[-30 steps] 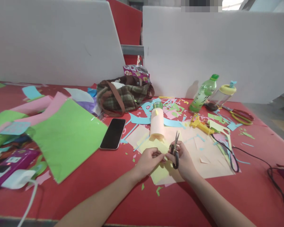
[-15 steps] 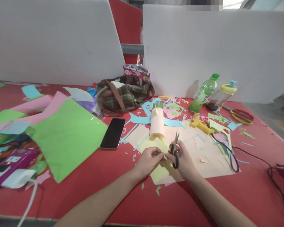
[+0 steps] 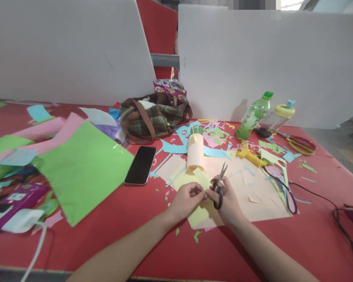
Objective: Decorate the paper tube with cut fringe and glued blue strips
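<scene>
My right hand (image 3: 228, 200) grips black-handled scissors (image 3: 219, 186), blades pointing up and away, slightly parted. My left hand (image 3: 184, 199) pinches a small piece of yellow paper (image 3: 204, 190) right beside the scissors' handles. Both hands hover over a yellow sheet (image 3: 198, 214) lying on peach paper (image 3: 261, 197). Just beyond them stands a bottle wrapped in peach paper (image 3: 195, 152) with a green cap.
A black phone (image 3: 140, 165) lies left of the hands, next to a large green sheet (image 3: 84, 168). A plaid bag (image 3: 153, 119) sits at the back. A yellow glue gun (image 3: 250, 156), its black cord (image 3: 285, 192), a green bottle (image 3: 253, 116) and red scissors (image 3: 300, 143) lie to the right.
The scissors' blades have tilted a little to the right and opened slightly. The hands stay in the same place over the yellow sheet.
</scene>
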### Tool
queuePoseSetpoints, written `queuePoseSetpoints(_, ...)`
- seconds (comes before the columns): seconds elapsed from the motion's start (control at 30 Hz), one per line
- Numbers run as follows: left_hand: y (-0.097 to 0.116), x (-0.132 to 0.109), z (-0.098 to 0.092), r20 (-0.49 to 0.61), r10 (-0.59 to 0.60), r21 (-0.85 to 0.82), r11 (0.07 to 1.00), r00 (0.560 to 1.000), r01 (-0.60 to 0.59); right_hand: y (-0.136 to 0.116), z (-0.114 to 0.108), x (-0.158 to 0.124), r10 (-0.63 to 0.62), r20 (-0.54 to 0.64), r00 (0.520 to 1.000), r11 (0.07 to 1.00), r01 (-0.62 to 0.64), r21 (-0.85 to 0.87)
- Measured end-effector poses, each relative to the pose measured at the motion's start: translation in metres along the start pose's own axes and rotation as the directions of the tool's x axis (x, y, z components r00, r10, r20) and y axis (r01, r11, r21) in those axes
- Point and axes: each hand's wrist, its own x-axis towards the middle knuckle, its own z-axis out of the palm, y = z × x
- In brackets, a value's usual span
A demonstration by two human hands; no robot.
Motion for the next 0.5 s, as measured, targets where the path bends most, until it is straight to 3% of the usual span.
queuePoseSetpoints(0.5,-0.006,0.002,-0.006,0.016,0.064,0.189,0.980,0.998,-0.066,-0.012,0.002,-0.002,-0.006,0.074,0.997,0.995,0.014,-0.099)
